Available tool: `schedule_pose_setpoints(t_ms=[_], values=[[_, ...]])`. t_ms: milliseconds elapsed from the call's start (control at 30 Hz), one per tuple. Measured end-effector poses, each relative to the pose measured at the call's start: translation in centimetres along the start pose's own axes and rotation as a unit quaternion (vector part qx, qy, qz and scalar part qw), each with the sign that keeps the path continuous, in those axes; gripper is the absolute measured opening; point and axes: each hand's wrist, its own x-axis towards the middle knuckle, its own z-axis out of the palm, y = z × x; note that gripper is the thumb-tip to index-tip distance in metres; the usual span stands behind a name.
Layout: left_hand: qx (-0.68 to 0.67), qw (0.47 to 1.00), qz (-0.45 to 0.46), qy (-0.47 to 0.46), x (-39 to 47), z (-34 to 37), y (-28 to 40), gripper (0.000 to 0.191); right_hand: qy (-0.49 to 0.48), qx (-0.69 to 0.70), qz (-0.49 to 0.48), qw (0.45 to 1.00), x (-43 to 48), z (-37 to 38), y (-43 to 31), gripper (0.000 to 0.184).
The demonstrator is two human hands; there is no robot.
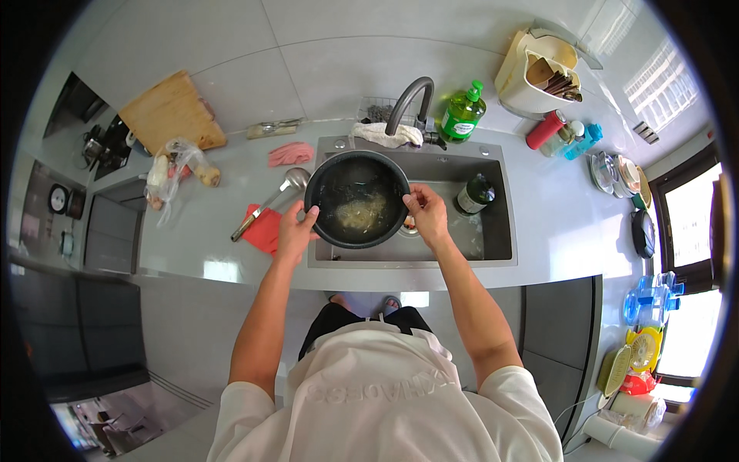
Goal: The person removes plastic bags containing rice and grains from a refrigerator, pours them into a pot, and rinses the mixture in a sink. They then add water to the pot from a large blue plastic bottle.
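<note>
A round dark pot (352, 179) is held over the left part of the steel sink (462, 248), gripped by its rim from both sides. My left hand (296, 228) clasps the left rim with the thumb on top. On the right rim, my right hand (428, 211) pinches the edge between thumb and fingers. Cloudy liquid with pale bits (361, 211) lies in the pot. Below and right of it, the drain strainer (409, 225) is partly hidden by the pot and my right hand. A dark green bottle (475, 194) stands in the sink's right side.
Left of the sink lie a steel ladle (271, 199), a red cloth (263, 230) and a pink cloth (290, 154). Behind the sink are the faucet (409, 104), a white towel (387, 134) and green dish soap (463, 115). A wooden cutting board (173, 118) leans at the back left.
</note>
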Motion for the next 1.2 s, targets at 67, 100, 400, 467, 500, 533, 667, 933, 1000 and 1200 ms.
schedule_pose_setpoints(t_ms=[67,100,400,467,500,533,667,933,1000,1200], values=[[-0.005,1.0,0.009,0.008,-0.1,0.1,0.2,0.02,0.008,-0.006,-0.017,1.0,0.2,0.0,-0.1,0.023],[-0.003,1.0,0.014,0.014,-0.1,0.1,0.4,0.02,0.009,-0.006,-0.022,1.0,0.3,0.0,-0.2,0.024],[-0.024,0.999,0.039,0.016,0.2,-0.5,2.1,0.02,0.019,-0.013,-0.053,0.998,1.0,0.6,-1.8,0.025],[-0.017,0.999,0.046,0.022,0.6,-0.7,2.2,0.018,0.023,-0.022,-0.049,0.998,1.2,0.9,-2.2,0.025],[-0.008,0.998,0.048,0.026,0.8,-0.9,2.3,0.018,0.023,-0.023,-0.058,0.998,1.3,1.1,-2.4,0.024],[-0.012,0.999,0.044,0.023,1.0,-1.0,2.3,0.017,0.021,-0.019,-0.056,0.998,1.4,1.3,-2.6,0.024],[-0.028,0.998,0.055,0.029,1.7,-1.8,2.5,0.022,0.018,-0.003,-0.047,0.999,1.8,2.5,-3.5,0.022],[-0.033,0.997,0.053,0.036,3.0,-3.2,1.8,0.018,0.045,-0.071,-0.048,0.995,2.3,4.6,-4.6,0.022],[-0.013,0.994,0.096,0.054,3.4,-3.5,1.5,0.018,0.052,-0.074,-0.049,0.995,2.5,5.1,-4.6,0.022],[0.0,0.991,0.111,0.077,4.1,-4.2,1.0,0.019,0.069,-0.08,-0.064,0.992,3.7,6.3,-4.1,0.024]])
